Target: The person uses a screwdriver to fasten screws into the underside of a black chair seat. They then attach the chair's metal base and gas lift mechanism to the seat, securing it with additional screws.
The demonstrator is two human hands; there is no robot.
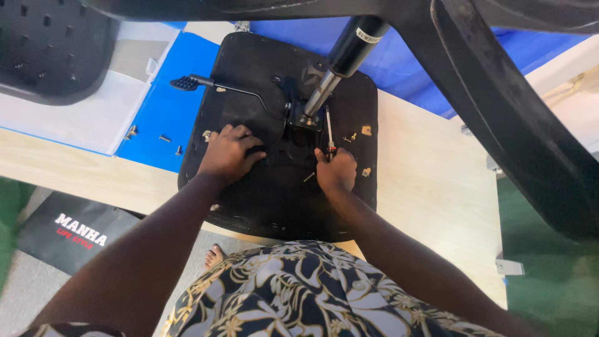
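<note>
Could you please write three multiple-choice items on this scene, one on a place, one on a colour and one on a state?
1. Where does the black chair seat lie?
A. On the floor
B. Upside down on the wooden table
C. Inside a box

2. What colour is the sheet under the loose screws left of the seat?
A. Blue
B. Red
C. Yellow

3. What is the right hand doing?
A. Resting open on the table
B. Gripping a screwdriver
C. Holding a screw

Answers:
1. B, the seat's underside, with the mechanism and gas cylinder, faces up on the table.
2. A, the sheet is bright blue.
3. B, its fingers close around the screwdriver handle, while the left hand presses flat on the seat.
</note>
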